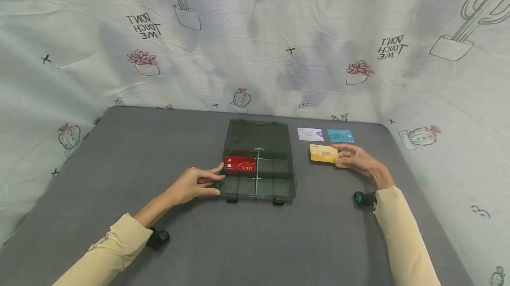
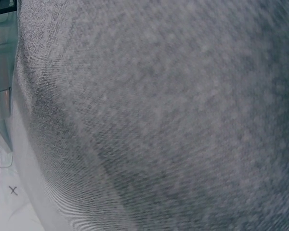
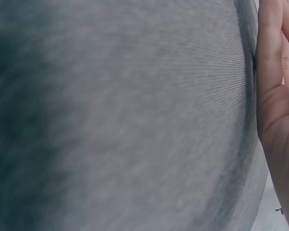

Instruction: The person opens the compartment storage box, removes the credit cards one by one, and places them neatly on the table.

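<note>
A dark green translucent box (image 1: 256, 135) lies on the grey table with its lid laid back and a divided tray at the front. In its left rear compartment is a red VIP card (image 1: 240, 164). My left hand (image 1: 189, 187) touches the box's left side, fingers and thumb extended and apart along the edge. To the right of the box, my right hand (image 1: 356, 160) pinches a yellow card (image 1: 323, 153) by its right end. Behind it lie a white VIP card (image 1: 311, 134) and a blue card (image 1: 340, 136). Both wrist views mostly show cloth; the right hand (image 3: 279, 91) appears only in part.
Grey cloth covers the table (image 1: 167, 135). A patterned curtain (image 1: 255, 47) hangs along the back and sides. Black wrist devices (image 1: 159, 239) sit under both sleeves. Two dark latches (image 1: 232, 199) stick out at the box's front edge.
</note>
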The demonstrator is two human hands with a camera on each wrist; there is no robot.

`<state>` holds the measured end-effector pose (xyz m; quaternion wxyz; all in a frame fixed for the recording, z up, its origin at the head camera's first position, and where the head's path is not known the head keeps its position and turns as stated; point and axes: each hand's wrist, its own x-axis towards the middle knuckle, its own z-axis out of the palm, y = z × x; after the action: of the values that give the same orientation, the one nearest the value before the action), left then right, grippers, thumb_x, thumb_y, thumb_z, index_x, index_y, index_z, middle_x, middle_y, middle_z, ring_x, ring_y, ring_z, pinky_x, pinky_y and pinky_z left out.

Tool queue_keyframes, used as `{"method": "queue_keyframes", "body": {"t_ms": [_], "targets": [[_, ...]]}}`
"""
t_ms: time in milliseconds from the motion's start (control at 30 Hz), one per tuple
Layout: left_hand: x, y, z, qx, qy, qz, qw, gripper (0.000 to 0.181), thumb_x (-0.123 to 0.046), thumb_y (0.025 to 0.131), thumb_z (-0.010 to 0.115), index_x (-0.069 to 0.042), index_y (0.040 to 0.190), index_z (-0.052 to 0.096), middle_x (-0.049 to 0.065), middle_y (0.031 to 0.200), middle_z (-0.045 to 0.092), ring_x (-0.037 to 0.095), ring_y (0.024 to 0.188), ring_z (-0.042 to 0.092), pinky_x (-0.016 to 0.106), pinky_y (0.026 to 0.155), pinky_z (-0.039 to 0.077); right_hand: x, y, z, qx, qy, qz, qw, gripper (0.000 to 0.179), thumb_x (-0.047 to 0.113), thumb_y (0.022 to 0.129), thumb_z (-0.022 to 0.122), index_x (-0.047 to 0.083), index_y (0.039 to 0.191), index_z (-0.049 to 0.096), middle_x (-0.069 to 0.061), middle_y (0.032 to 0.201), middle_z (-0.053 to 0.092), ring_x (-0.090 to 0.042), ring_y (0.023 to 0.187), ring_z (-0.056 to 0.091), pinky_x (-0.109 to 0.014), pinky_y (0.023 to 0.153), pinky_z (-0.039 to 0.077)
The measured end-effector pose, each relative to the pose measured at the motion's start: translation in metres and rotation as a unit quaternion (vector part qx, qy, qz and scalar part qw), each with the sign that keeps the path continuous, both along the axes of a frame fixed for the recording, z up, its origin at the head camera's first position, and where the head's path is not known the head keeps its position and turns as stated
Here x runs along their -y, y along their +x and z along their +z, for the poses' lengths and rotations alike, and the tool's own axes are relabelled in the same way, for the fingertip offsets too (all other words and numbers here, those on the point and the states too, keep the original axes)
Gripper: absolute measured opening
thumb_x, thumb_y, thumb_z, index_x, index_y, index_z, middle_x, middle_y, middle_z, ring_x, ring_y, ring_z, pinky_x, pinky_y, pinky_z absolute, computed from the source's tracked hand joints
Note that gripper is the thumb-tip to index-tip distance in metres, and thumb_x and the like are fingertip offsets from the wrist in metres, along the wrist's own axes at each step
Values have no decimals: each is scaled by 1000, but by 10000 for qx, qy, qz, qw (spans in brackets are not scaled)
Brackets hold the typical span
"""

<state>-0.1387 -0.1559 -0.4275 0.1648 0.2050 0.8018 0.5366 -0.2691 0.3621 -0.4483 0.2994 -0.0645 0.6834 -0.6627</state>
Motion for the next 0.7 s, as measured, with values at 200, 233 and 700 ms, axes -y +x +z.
{"method": "queue_keyframes", "body": {"t_ms": [200, 233, 700], "targets": [[0, 1, -2, -56, 23, 4, 10000, 48, -11, 80, 77, 6, 123, 62, 17, 148, 36, 28, 124, 50, 34, 98, 47, 4, -5, 3, 86, -23, -127, 9999, 47, -12, 90, 58, 24, 119, 61, -7, 98, 68, -15, 92, 67, -31, 84, 57], [0, 1, -2, -56, 21, 7, 10000, 48, -11, 80, 77, 6, 123, 62, 17, 148, 36, 28, 124, 50, 34, 98, 47, 5, -6, 3, 81, 47, -151, 9998, 47, -12, 89, 59, 24, 119, 61, -6, 98, 68, -14, 92, 67, -31, 84, 57], [3, 2, -4, -167, -88, -12, 9998, 48, -11, 79, 77, 6, 122, 63, 18, 147, 36, 28, 122, 52, 31, 96, 48, 10, -12, 6, 159, 377, -83, 9991, 47, -10, 88, 62, 21, 122, 62, -6, 98, 70, -14, 91, 68, -33, 86, 56]]}}
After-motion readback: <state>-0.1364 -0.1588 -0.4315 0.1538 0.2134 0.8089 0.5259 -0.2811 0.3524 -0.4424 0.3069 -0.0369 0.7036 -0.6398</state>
